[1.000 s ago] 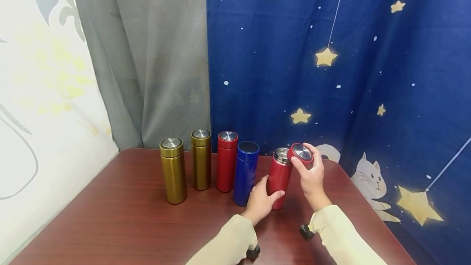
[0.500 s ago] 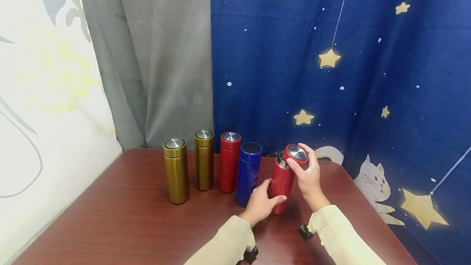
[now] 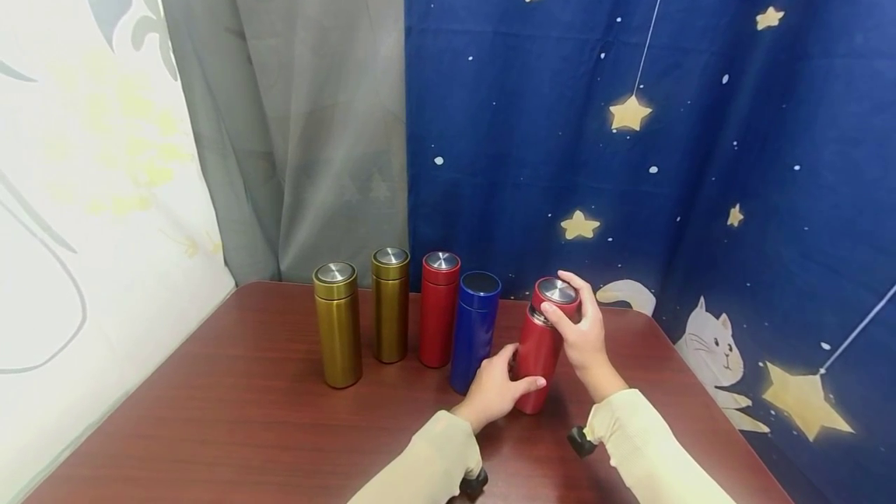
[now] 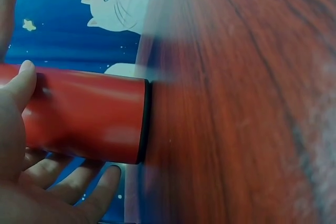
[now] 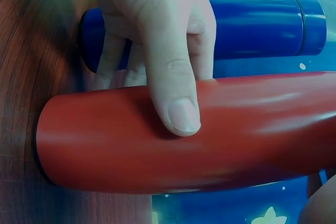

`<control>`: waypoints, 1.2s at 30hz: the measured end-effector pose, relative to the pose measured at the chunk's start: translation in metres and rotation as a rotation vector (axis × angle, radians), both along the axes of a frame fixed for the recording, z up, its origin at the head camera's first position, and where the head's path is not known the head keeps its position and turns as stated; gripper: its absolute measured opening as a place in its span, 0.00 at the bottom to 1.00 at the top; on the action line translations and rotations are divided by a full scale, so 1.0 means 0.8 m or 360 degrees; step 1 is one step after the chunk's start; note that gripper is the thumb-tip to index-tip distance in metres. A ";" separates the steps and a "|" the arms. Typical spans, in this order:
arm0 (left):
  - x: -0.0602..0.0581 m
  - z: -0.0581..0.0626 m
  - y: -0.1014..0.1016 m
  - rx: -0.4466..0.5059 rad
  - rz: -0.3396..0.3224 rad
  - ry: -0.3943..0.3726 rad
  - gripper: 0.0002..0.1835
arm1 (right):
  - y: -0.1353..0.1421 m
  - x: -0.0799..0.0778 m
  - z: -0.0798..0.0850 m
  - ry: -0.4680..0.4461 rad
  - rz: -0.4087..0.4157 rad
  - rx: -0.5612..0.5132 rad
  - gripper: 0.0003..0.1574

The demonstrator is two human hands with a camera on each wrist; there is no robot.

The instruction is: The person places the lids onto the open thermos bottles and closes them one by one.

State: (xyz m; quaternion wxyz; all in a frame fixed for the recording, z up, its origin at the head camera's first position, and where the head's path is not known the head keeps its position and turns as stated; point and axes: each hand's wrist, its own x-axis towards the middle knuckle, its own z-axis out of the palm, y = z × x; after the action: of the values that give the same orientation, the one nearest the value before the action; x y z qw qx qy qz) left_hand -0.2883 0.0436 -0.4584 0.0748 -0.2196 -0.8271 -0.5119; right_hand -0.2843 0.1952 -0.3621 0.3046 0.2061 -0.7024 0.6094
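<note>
My left hand (image 3: 495,389) grips the body of a red thermos (image 3: 539,352), thumb across the near side and fingers round the left. With thumb and fingers my right hand (image 3: 584,333) holds its red lid (image 3: 558,294), which has a silver disc on top. The lid sits over the mouth, slightly tilted, and a strip of the steel neck (image 3: 538,316) shows beneath it. In the left wrist view the thermos's black base (image 4: 145,121) is at the tabletop; whether it touches, I cannot tell. Just left of that hand stands a blue thermos (image 3: 476,337) with its lid on.
Further left stand a second red thermos (image 3: 437,313) and two gold ones, one at the back (image 3: 390,309) and one nearer (image 3: 339,333), all capped and upright. They stand on a dark red wooden table (image 3: 231,411). Behind it hang a grey curtain (image 3: 336,115) and a starry blue curtain (image 3: 504,123).
The lid has moved left from beside the open mouth to over it, carried by my right hand. The held thermos has come slightly nearer to me. The other bottles have stayed put.
</note>
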 end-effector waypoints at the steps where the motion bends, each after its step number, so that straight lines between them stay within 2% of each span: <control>1: 0.000 0.000 0.000 -0.0003 -0.0005 0.0009 0.36 | -0.001 0.000 0.000 0.0009 0.0005 0.0006 0.34; 9: -0.001 0.000 -0.004 0.0000 -0.0083 -0.0042 0.36 | -0.001 0.000 -0.006 -0.0006 0.0016 0.0029 0.31; 15: 0.000 0.003 -0.006 -0.0026 -0.0084 -0.0038 0.36 | 0.001 0.000 -0.010 0.0005 0.0040 0.0049 0.32; 20: -0.001 0.004 -0.008 -0.0030 -0.0115 -0.0031 0.35 | 0.006 -0.001 -0.009 -0.0010 0.0113 0.0095 0.34; 31: -0.007 0.005 -0.011 -0.0064 -0.0163 -0.0015 0.34 | 0.021 -0.004 0.001 -0.0095 0.0288 0.0218 0.32; 36: -0.006 0.003 -0.010 -0.0041 -0.0170 -0.0011 0.36 | 0.024 -0.004 -0.001 -0.0083 0.0288 0.0250 0.31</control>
State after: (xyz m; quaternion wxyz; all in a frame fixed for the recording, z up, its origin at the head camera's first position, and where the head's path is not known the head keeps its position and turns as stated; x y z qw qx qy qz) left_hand -0.2933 0.0357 -0.4564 0.0417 -0.2625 -0.8211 -0.5051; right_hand -0.2877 0.2146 -0.3632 0.2128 0.2760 -0.7342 0.5826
